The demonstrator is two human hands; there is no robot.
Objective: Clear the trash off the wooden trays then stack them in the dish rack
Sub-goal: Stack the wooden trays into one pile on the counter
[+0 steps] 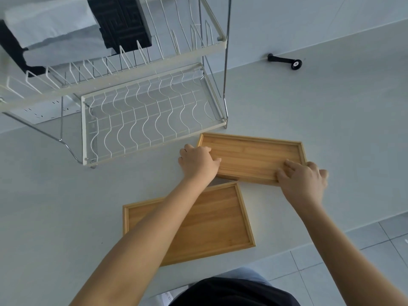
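Two empty wooden trays lie on the pale counter. The far tray (251, 155) sits just in front of the white wire dish rack (150, 115), and its near left corner looks slightly raised. My left hand (197, 162) grips its left short edge. My right hand (302, 180) grips its near right corner, fingers over the rim. The near tray (212, 224) lies flat under my left forearm, partly hidden by it. No trash shows on either tray. The rack's lower shelf holds nothing.
The rack's upper tier (123, 60) carries a black block (123, 21) and a pale cloth (55, 29). A small black tool (287, 60) lies by the wall at the back right. The counter's front edge runs at the right, with tiled floor (353, 261) beyond.
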